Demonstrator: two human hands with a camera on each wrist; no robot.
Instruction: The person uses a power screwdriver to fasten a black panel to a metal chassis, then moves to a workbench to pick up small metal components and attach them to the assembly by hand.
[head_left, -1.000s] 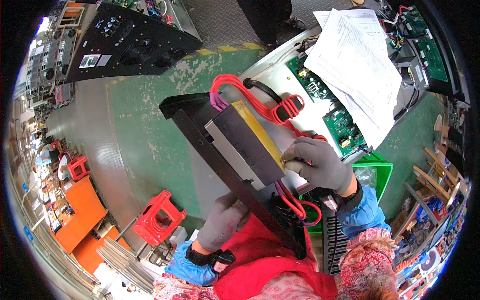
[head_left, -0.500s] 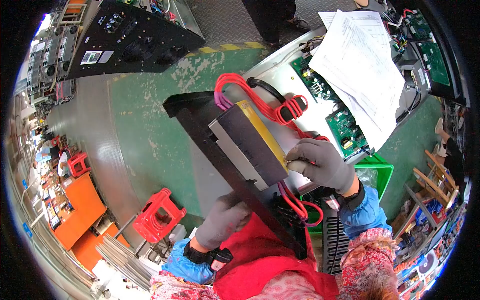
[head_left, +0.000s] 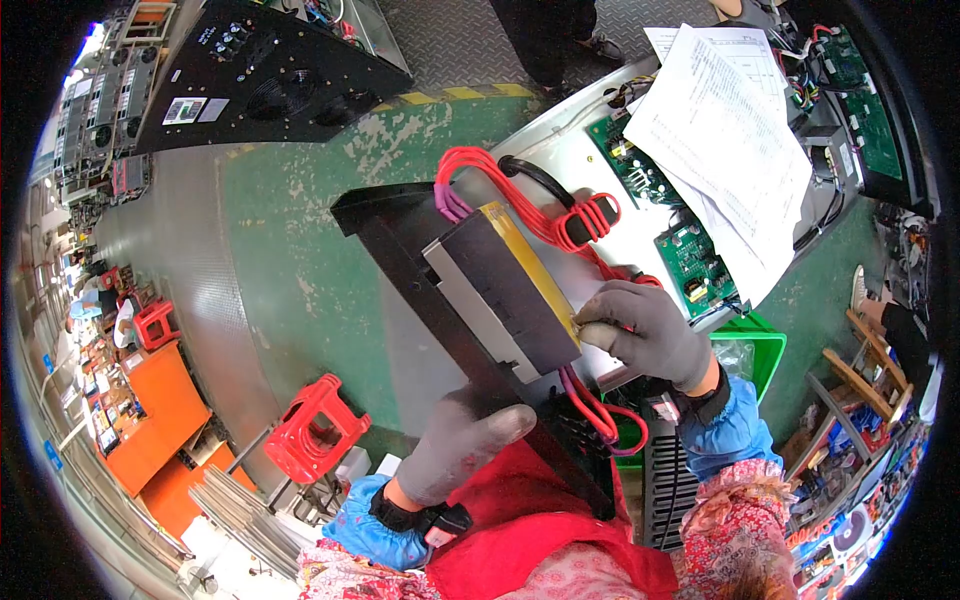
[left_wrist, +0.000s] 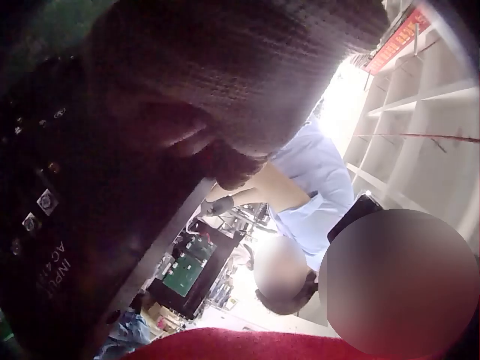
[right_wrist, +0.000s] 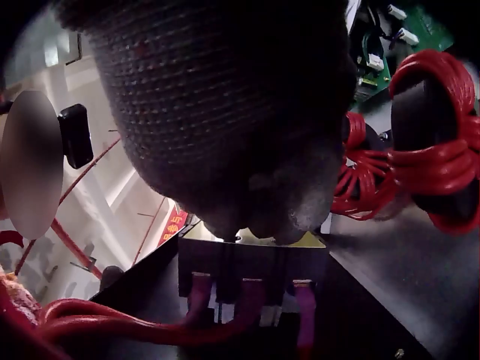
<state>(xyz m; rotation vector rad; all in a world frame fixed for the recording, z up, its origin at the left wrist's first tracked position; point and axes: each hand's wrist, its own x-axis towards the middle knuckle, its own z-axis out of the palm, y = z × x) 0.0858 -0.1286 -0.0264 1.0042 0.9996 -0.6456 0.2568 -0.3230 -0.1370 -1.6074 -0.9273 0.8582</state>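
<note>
A dark block with a yellow top strip is mounted on a tilted black metal panel. The right gloved hand pinches something too small to make out at the block's lower right end. In the right wrist view its curled fingers touch the yellow top, above purple-sleeved leads. The left gloved hand grips the panel's near edge, thumb over it, other fingers mostly hidden. The left wrist view shows that hand beside the panel's printed face.
Bundled red wires lie beyond the block. Behind is an open chassis with green boards and paper sheets. A green crate stands at the right, a red stool at the left. Another person's legs show at the top.
The left thumb has come out over the panel's edge, pointing right. Block and panel have shifted slightly right in the head view. The right hand keeps its pinch at the block's end.
</note>
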